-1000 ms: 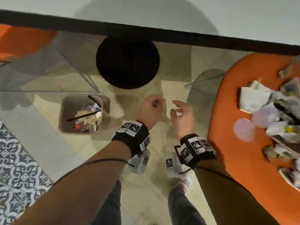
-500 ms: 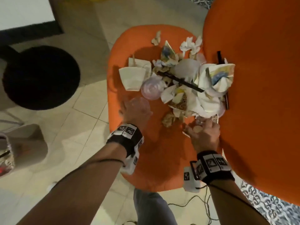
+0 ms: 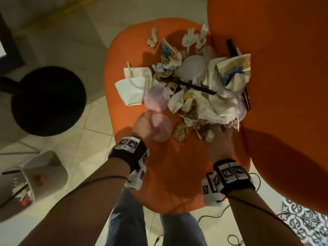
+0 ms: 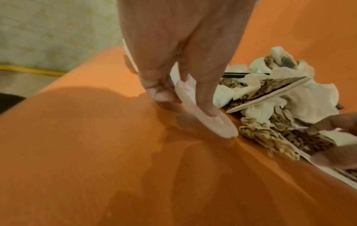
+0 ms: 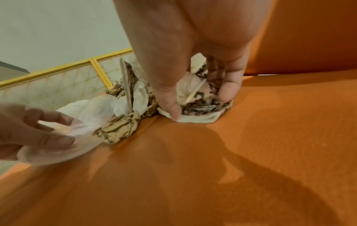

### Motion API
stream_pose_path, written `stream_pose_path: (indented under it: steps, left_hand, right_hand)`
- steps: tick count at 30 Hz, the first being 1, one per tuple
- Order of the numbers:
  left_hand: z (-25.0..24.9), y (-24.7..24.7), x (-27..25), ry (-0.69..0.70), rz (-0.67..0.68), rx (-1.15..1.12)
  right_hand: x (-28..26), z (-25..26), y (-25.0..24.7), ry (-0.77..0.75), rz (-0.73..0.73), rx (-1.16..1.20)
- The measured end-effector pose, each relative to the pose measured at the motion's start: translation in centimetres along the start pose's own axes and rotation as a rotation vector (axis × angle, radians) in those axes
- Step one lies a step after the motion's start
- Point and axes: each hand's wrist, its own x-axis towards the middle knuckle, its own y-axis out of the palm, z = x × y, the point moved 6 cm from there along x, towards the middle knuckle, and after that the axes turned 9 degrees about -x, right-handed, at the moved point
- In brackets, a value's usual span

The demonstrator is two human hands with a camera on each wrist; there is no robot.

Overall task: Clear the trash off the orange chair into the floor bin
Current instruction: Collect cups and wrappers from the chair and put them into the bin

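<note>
The orange chair seat [image 3: 170, 174] carries a heap of trash [image 3: 204, 89]: crumpled napkins, printed wrappers, clear lids, black straws. My left hand [image 3: 147, 125] pinches a clear plastic lid [image 3: 162, 127] at the near left edge of the heap, thumb under and fingers on top [image 4: 204, 97]; the lid [image 4: 208, 119] lies tilted on the seat. My right hand [image 3: 220, 139] grips a leopard-print wrapper [image 5: 201, 100] with white tissue and a wooden stick at the heap's near right edge. The floor bin [image 3: 30, 178] stands at lower left, part-filled.
A round black stool [image 3: 48, 102] stands on the tiled floor left of the chair. The chair's tall orange backrest [image 3: 284, 103] rises at right. Black cables [image 3: 230, 242] and a patterned rug [image 3: 305, 226] lie at lower right.
The view swung from the bin to the chair. Both hands, empty over the floor before, have come down on the heap; the left took the lid, the right closed on the wrapper.
</note>
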Motion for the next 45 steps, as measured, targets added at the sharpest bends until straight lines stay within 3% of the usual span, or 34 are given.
stream_pose_path:
  steps: [3, 7, 10, 14, 17, 20, 24, 28, 32, 38, 42, 45]
  left_hand:
    - [-1.3, -1.6, -0.1, 0.118, -0.005, -0.049]
    - [-2.8, -6.7, 0.0, 0.145, -0.270, -0.226]
    - [-2.7, -9.9, 1.7, 0.028, -0.440, -0.267]
    - [-0.8, -10.9, 5.4, -0.156, -0.512, -0.278]
    - [-0.4, -9.4, 7.2, -0.165, -0.450, -0.212]
    - [-0.8, -8.4, 7.8, -0.129, -0.424, -0.206]
    - [-1.3, -6.9, 7.6, -0.103, -0.361, -0.213]
    - [-1.5, -5.5, 6.1, -0.074, -0.321, -0.238]
    - [-1.7, -5.0, 4.4, 0.013, -0.321, -0.409]
    - [-3.6, -4.5, 1.3, 0.085, -0.337, -0.610]
    - [-6.4, -0.6, 0.3, 0.047, -0.073, -0.701]
    - [-8.8, 3.3, -0.4, 0.121, 0.123, -0.518]
  right_hand:
    - [-0.2, 0.7, 0.1, 0.026, -0.011, 0.053]
    - [-1.5, 1.8, 0.5, 0.071, -0.094, 0.234]
    - [-2.4, 3.0, 1.3, 0.102, -0.101, 0.389]
    - [-2.8, 5.7, 2.8, 0.137, -0.031, 0.440]
    - [-2.3, 7.2, 3.9, 0.197, 0.113, 0.273]
    - [-1.5, 7.5, 4.2, 0.179, 0.133, 0.103]
    - [-0.9, 6.2, 4.0, 0.155, 0.119, 0.073]
    - [-0.9, 3.6, 2.6, 0.176, 0.074, 0.162]
    - [-1.6, 0.6, 0.7, 0.200, 0.018, 0.260]
    - [-1.3, -2.3, -4.0, 0.145, -0.265, 0.470]
    - [0.6, -2.6, -4.4, 0.071, -0.398, 0.380]
    - [1.9, -2.7, -3.3, 0.062, -0.376, 0.356]
